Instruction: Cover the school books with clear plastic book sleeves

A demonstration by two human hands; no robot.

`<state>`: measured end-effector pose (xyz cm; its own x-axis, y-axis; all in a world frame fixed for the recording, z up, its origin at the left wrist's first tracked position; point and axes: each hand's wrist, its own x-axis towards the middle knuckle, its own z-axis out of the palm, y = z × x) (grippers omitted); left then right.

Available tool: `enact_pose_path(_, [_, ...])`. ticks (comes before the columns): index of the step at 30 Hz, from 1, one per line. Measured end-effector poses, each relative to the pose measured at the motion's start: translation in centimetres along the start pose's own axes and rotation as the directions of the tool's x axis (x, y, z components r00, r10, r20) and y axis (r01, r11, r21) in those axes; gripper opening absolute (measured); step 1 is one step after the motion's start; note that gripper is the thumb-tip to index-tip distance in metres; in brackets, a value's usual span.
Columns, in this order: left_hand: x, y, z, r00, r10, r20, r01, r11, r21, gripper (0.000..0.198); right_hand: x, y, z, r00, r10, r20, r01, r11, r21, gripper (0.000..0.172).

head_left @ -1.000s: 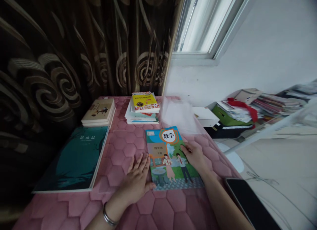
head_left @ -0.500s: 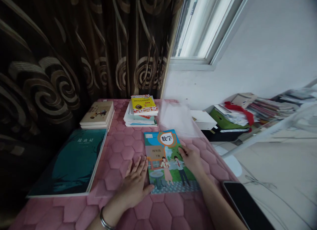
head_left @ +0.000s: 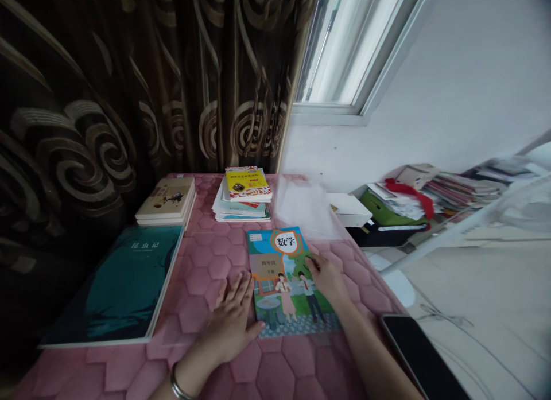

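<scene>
From where I stand, the right hand (head_left: 327,279) hides part of the maths textbook (head_left: 279,279), covering a patch of its cover near the edge. The bottom of the picture cuts off the left forearm (head_left: 193,371) and the right forearm (head_left: 365,342), and the bangle (head_left: 176,383) curves out of sight. The black phone (head_left: 419,354) is cut off too. At the far right, the fan (head_left: 527,205) blurs at the edge, and the titles in the heaped books (head_left: 465,190) are too small to read.
</scene>
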<state>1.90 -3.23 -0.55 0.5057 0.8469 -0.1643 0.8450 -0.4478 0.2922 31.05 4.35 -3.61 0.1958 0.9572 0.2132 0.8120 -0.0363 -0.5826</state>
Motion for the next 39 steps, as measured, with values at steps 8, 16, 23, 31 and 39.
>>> enact_pose_path(8, [0.2,0.2,-0.1,1.0,-0.022,0.002,0.022,1.0,-0.019,0.082,-0.3,0.0,-0.1,0.994,0.023,-0.108,-0.022,1.0,0.009,0.025])
enact_pose_path(16, [0.3,0.5,-0.6,0.998,-0.045,0.048,0.046,0.999,-0.014,0.082,-0.1,0.0,-0.6,0.994,-0.017,-0.109,0.02,0.999,0.032,0.017])
enact_pose_path(23, [0.3,0.7,-1.0,0.995,-0.062,0.073,0.064,0.997,-0.033,0.082,-0.4,-0.1,-0.2,0.99,-0.039,-0.133,0.032,0.998,-0.051,0.016])
enact_pose_path(31, [0.2,1.2,-1.6,0.991,-0.083,0.104,0.089,0.995,-0.054,0.083,-0.9,-0.5,-0.6,0.99,-0.036,-0.137,0.013,0.986,-0.164,0.022])
enact_pose_path(39, [0.2,0.7,-0.9,0.997,-0.044,0.06,0.05,0.994,-0.097,0.087,0.8,0.6,-1.6,0.972,0.12,0.203,-0.155,0.975,0.162,0.034])
